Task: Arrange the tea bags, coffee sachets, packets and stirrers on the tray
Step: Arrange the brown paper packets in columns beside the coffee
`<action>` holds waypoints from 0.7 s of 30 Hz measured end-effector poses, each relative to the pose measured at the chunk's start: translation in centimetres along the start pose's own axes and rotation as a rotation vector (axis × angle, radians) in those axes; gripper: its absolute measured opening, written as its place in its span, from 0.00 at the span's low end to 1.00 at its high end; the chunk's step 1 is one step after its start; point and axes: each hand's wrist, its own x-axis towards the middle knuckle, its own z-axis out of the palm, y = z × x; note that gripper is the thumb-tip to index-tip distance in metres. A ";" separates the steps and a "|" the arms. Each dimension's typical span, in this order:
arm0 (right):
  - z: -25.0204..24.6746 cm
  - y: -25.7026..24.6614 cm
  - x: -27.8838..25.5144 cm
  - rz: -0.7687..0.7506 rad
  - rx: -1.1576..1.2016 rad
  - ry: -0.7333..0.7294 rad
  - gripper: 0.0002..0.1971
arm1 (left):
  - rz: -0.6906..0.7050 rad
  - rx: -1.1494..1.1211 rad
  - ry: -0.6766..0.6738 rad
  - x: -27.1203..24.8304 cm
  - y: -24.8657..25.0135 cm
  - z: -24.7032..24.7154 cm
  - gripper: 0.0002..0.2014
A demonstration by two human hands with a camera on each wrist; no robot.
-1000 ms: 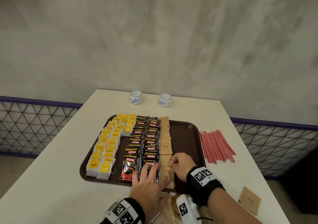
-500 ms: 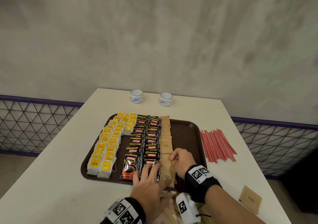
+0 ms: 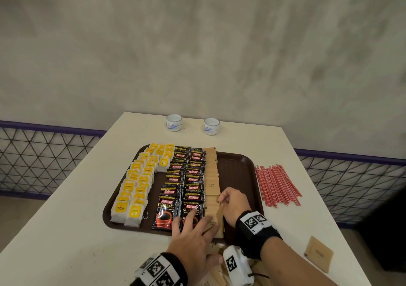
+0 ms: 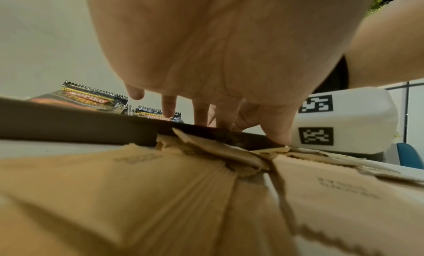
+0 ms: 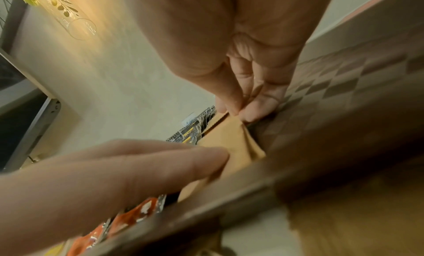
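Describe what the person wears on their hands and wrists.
Both hands are bare, with no gloves or sleeves. The left hand and right hand each have a black wristband carrying white tags printed with black square markers. A white camera block with similar markers hangs under the right wrist.

Soft, even indoor light; sharp head view, blurred wrist views

The head view is evenly lit, with faint shadows on the white table [image 3: 66, 219] and mild wide-angle bending at the edges. In the left wrist view the nearest brown packets [image 4: 137, 196] are out of focus and stretched. The right wrist view is smeared across its lower half, where the tray rim [image 5: 229, 196] blurs, and a warm yellow glow falls on the wall [image 5: 87, 24] at upper left.
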 end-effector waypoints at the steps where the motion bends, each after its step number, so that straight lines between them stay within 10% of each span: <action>1: 0.0 0.0 0.0 0.000 -0.002 -0.001 0.16 | -0.002 -0.008 0.005 0.0 0.0 0.0 0.35; 14: -2.7 1.3 -0.3 0.007 0.068 0.083 0.10 | -0.092 -0.214 0.164 -1.6 -1.9 -1.4 0.34; 21: -8.0 3.8 -3.4 -0.028 0.239 0.004 0.04 | -0.201 -0.352 0.312 -5.4 -7.4 -0.7 0.53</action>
